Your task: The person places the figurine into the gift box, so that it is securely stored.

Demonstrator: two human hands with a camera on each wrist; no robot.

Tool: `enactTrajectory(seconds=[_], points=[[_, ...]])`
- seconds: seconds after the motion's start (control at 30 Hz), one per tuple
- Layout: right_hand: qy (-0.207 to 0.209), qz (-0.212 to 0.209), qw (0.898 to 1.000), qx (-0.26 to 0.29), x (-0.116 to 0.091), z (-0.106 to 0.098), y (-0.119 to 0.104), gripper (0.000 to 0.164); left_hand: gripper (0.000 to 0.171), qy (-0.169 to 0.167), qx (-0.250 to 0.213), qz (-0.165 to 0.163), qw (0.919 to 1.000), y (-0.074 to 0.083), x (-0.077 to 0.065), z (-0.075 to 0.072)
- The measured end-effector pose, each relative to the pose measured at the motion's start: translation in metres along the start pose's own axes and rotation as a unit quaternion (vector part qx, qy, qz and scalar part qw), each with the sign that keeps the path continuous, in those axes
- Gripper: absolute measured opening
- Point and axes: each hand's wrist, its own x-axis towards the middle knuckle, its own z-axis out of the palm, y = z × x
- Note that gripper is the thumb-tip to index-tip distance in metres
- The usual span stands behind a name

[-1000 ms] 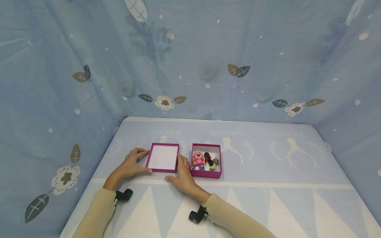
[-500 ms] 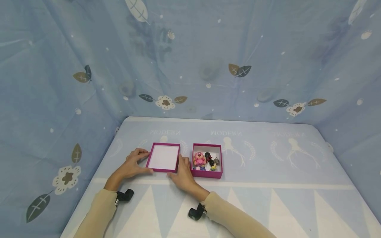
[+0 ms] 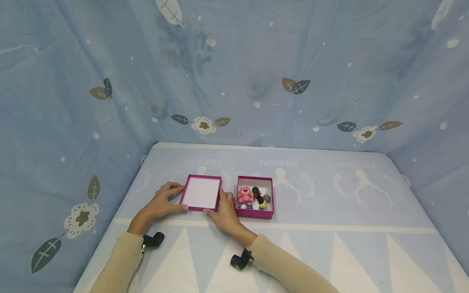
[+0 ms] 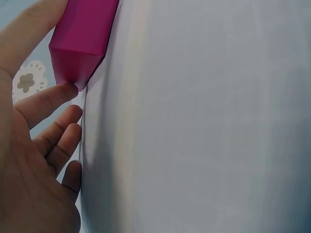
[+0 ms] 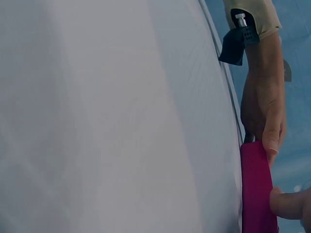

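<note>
A shallow magenta box lid [image 3: 200, 193] with a white inside lies open side up on the table in the head view. My left hand [image 3: 161, 202] holds it at the left edge, thumb at the near corner and fingers farther up. The right hand [image 3: 225, 215] grips its right side, with the thumb at the near edge. Close to the right fingers stands a matching magenta box [image 3: 254, 214], holding a pink bear figurine [image 3: 245, 195], a black figurine [image 3: 260, 199] and other small figurines. The left wrist view shows a lid corner [image 4: 80, 53] between thumb and fingers.
A pale blue patterned cloth [image 3: 311, 252] covers the table. Blue fabric walls [image 3: 234, 73] rise behind and at both sides. Each wrist wears a small black camera, one of them the left wrist camera [image 3: 154, 240].
The right thumb has shifted slightly against the lid's near edge. Both hands, the lid and the box stay almost where they were.
</note>
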Motion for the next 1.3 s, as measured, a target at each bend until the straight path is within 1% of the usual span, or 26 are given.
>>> enactTrajectory(seconds=[0.33, 0.5, 0.57, 0.77, 0.87, 1.1, 1.2, 1.3], points=[[0.007, -0.011, 1.000, -0.003, 0.000, 0.000, -0.002, 0.083, 0.079, 0.012, -0.009, 0.020, 0.9997, -0.004, -0.001, -0.001], [0.006, -0.011, 1.000, -0.004, -0.001, 0.001, -0.004, 0.084, 0.079, 0.020, -0.003, 0.034, 0.9992, -0.002, -0.003, -0.002], [0.005, -0.008, 1.000, -0.006, -0.001, 0.001, -0.004, 0.085, 0.080, 0.022, 0.007, 0.039, 0.9990, -0.001, -0.004, -0.002], [0.002, -0.007, 1.000, -0.011, 0.001, 0.001, -0.005, 0.084, 0.088, 0.023, 0.019, 0.018, 0.9994, 0.003, -0.010, -0.003], [0.004, -0.008, 1.000, -0.005, 0.001, 0.000, -0.008, 0.084, 0.089, 0.023, 0.006, 0.016, 0.9996, 0.005, -0.011, -0.006], [0.012, -0.019, 0.999, 0.023, 0.002, -0.007, -0.020, 0.082, 0.088, 0.028, -0.002, 0.035, 0.9990, 0.011, -0.011, -0.015], [0.005, -0.027, 0.999, 0.042, 0.003, -0.014, -0.028, 0.080, 0.084, 0.037, -0.011, 0.049, 0.9981, 0.017, -0.010, -0.023], [-0.004, -0.034, 0.998, 0.054, 0.003, -0.026, -0.037, 0.078, 0.081, 0.041, -0.022, 0.061, 0.9970, 0.027, -0.008, -0.032]])
